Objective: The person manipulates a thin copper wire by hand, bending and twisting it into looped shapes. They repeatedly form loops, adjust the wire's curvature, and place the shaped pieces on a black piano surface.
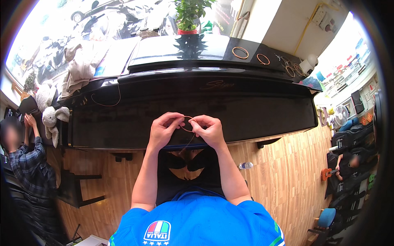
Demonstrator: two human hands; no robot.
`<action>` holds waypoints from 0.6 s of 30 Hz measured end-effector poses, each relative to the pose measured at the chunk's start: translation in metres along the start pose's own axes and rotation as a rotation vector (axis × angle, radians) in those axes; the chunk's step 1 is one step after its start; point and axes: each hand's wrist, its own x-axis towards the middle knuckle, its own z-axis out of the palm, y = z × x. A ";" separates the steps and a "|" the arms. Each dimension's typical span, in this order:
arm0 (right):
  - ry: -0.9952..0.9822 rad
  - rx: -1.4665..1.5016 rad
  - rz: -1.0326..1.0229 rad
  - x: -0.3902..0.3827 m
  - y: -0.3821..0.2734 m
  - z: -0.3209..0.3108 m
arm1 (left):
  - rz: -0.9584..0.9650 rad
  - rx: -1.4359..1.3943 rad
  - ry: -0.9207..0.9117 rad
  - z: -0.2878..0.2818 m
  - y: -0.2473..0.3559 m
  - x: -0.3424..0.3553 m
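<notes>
Between my two hands is a thin copper-coloured coil of instrument string, held up as a small ring above the dark closed lid of a piano. My left hand pinches the ring's left side between thumb and fingers. On the opposite side, my right hand is closed on the ring as well, thumb and index finger together. A loose thin end hangs from the coil toward my lap. Fingers cover parts of the ring on both sides.
Coils of similar string lie on the piano's top at right; a single strand curves at left. A potted plant, draped cloth and plush toy stand around. People sit at both sides. A bottle is on the floor.
</notes>
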 end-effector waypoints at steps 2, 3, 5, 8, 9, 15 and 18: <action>0.017 -0.058 0.000 0.000 0.000 0.004 | 0.018 0.023 -0.017 0.000 0.000 0.000; 0.014 -0.067 -0.015 0.000 0.000 0.004 | 0.018 0.023 -0.014 0.000 0.000 0.000; 0.008 -0.085 -0.045 -0.001 -0.001 0.003 | 0.018 0.022 -0.010 0.000 0.000 0.000; -0.018 0.089 -0.027 0.000 -0.001 -0.003 | -0.010 -0.021 0.024 0.001 0.002 -0.001; -0.020 0.105 -0.025 0.001 0.000 -0.004 | -0.014 -0.028 0.026 0.001 0.002 -0.001; -0.035 0.093 -0.009 0.001 0.001 -0.005 | -0.014 -0.029 0.019 0.000 0.000 -0.001; 0.000 0.059 -0.004 0.000 0.000 -0.003 | -0.014 -0.020 0.016 0.000 0.000 -0.001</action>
